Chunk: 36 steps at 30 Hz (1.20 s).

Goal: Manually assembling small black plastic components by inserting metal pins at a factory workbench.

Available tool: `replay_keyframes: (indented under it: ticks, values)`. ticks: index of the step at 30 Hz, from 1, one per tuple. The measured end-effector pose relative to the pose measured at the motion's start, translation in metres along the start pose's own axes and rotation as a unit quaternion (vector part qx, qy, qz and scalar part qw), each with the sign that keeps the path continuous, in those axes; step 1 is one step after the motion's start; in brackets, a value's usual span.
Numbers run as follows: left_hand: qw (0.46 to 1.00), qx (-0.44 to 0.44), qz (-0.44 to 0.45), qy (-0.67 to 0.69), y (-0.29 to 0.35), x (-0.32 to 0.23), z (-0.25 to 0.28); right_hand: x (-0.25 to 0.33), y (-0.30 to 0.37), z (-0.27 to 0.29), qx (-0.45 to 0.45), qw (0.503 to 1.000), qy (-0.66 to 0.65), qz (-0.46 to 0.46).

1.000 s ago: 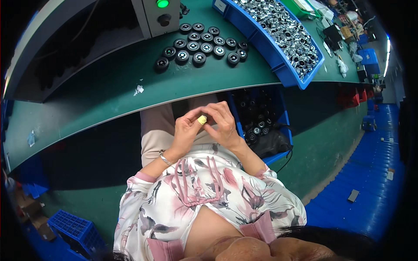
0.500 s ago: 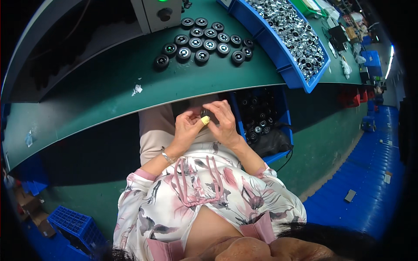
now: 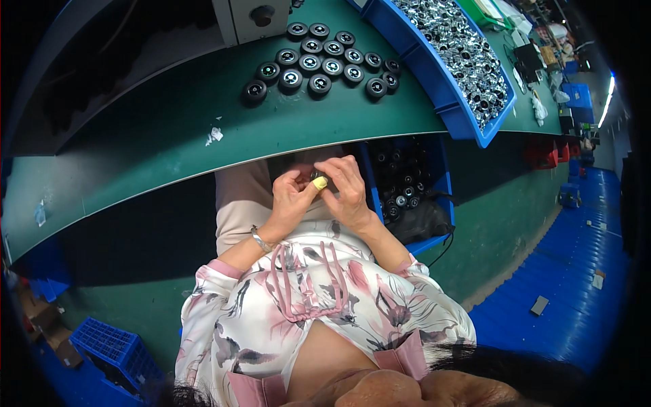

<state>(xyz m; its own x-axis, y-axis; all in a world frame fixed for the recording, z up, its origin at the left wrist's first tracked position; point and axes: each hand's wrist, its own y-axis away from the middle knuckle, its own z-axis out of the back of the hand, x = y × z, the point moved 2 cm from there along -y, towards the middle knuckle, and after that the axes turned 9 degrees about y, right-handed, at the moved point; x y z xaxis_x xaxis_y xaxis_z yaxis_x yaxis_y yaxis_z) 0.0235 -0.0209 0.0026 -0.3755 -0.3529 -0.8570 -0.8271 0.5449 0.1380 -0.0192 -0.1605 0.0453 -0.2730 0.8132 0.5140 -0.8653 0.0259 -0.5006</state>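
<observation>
Small dark part pinched in left hand, right fingertips at it, over the lap

Dark part [image 3: 314, 175] sits between the two hands, over the lap, just in front of the bench edge; mostly hidden by fingers, exact shape not clear. Left hand [image 3: 291, 193]: thumb and fingers clamped on it, yellow cover [image 3: 320, 182] on the thumb tip. Right hand [image 3: 349, 193]: fingers curled, fingertips at the part's far side; cannot tell if they grip it or only touch. Bracelet [image 3: 259, 237] on left wrist.

Containers: blue bin [image 3: 371, 183] just right of the right hand, below bench level, holds many black wheels [image 3: 408, 180], some with pale centres, plus a black bag [image 3: 420, 222] at its near end. Blue tray [image 3: 447, 117] on the bench, right side, near corner over the edge, heaped with shiny silver parts [image 3: 468, 61]. Green bin [image 3: 475, 10] beyond it, white papers on top.

Bench [image 3: 169, 146]: green top, about eighteen finished-looking wheels [image 3: 310, 63] in a loose cluster left of the tray, faces up; pale hub marks too small to read. White scraps [image 3: 215, 134] nearer the edge. Grey machine [image 3: 261, 17] behind, dark knob. Floor, lower left: blue crate [image 3: 108, 342], cardboard boxes [image 3: 41, 312].
</observation>
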Motion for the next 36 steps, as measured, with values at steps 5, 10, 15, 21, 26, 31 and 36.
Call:
replay_keyframes:
  ticks: [5, 10, 15, 21, 26, 31, 36]
  values:
    - [0.999, -0.024, -0.038, -0.007, 0.003, -0.002, -0.010, -0.002, 0.009, -0.003, -0.035, 0.999, 0.003, -0.031]
    - [0.988, -0.024, -0.125, -0.092, 0.007, -0.018, -0.015, -0.005, 0.010, 0.000, -0.058, 0.992, -0.103, -0.048]
    - [0.965, 0.009, -0.227, -0.128, 0.008, -0.023, -0.016, -0.003, 0.008, 0.005, -0.081, 0.990, -0.114, -0.022]
    - [0.956, 0.011, -0.246, -0.158, 0.009, -0.025, -0.012, 0.002, -0.001, 0.010, -0.096, 0.993, -0.060, 0.042]
    - [0.971, -0.007, -0.202, -0.125, 0.012, -0.020, -0.010, 0.008, -0.006, 0.013, -0.087, 0.994, -0.004, 0.071]
    - [0.986, -0.044, -0.144, -0.078, 0.008, -0.013, -0.003, 0.012, -0.012, 0.010, -0.034, 0.998, 0.032, 0.036]
    - [0.990, -0.040, 0.008, 0.132, 0.000, -0.002, 0.009, 0.009, -0.016, 0.012, 0.041, 0.998, -0.025, -0.041]
